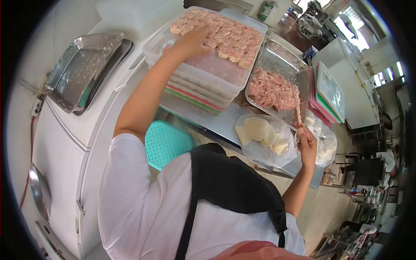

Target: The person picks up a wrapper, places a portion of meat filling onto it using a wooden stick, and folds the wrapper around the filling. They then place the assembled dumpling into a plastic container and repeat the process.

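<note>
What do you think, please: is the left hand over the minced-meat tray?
No, the left hand is at the dumplings in the plastic container.

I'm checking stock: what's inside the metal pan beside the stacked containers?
The metal pan holds pinkish minced meat at its near end; beyond it, bare smeared metal shows. The pan's floor beneath the meat is covered, so unseen.

Two hands (200,42) (307,142), one utensil (297,107)

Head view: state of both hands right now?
Left hand: at the dumplings in the top plastic container; open or closed cannot be told.
Right hand: closed, holding a meat-smeared utensil.
</note>
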{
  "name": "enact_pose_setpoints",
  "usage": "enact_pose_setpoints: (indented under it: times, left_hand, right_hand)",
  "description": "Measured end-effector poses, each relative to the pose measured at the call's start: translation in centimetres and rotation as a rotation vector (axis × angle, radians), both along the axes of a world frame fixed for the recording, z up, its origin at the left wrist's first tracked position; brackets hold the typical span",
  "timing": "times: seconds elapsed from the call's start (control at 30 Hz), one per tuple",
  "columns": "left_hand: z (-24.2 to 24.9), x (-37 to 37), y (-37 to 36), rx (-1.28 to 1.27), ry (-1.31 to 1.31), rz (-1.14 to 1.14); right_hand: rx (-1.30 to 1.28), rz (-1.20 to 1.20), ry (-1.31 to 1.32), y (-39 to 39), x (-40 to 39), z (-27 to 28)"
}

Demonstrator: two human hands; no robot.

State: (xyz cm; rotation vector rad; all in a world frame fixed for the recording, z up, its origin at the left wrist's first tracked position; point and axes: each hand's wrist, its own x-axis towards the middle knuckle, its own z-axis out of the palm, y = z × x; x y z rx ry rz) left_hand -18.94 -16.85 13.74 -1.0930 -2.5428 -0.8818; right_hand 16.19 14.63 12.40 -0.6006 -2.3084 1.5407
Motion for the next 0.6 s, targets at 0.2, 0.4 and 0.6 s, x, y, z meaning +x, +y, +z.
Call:
enact_pose_setpoints:
  times: [0.2,0.4,0.6]
  left_hand:
    - [0.6,-0.2,2.5,-0.149,-0.127,0.014]
    - [1.6,1.7,2.5,-0.087,0.246,-0.019]
    - [3.7,14.1,11.5,0.415,-1.006,-0.56]
  right_hand:
    - [-0.001,-0.009,-0.025,0.4,0.7,-1.1]
    - [0.163,0.004,-0.03,4.1,0.1,-1.9]
    - [0.377,0.111,0.151,3.4,-2.1,1.0]
